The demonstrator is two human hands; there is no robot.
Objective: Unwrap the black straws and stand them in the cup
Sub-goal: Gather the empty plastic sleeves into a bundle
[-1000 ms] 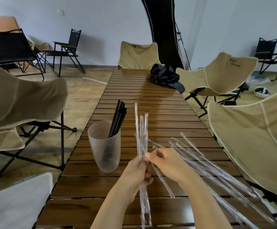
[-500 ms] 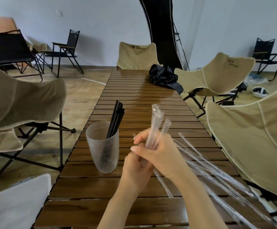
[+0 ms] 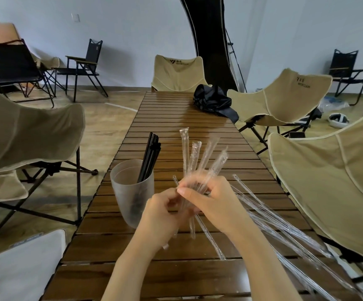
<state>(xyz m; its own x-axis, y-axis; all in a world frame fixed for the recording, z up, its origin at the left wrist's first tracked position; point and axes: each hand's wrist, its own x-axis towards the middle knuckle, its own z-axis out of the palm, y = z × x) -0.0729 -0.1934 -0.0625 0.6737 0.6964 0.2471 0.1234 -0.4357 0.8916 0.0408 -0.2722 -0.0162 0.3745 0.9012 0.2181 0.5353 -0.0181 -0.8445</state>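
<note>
Black straws (image 3: 149, 158) are leaning in the cup (image 3: 130, 192) while the left hand (image 3: 161, 216) and right hand (image 3: 215, 205), fingers curled, are gripping fanned clear wrappers (image 3: 195, 157).

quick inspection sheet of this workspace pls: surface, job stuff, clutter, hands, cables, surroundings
surface: slatted wooden table, long and brown.
job's things: frosted cup upright near the table's left edge, black straws standing in it; no wrapped black straw seen.
clutter: loose wrappers, clear, lying fanned out on the right; black cloth bundle at the far end.
hands: left hand and right hand both hold a bundle of clear wrappers, fanned upward beside the cup.
cables: nothing seen.
surroundings: beige folding chairs around the table; black chairs by the wall.
</note>
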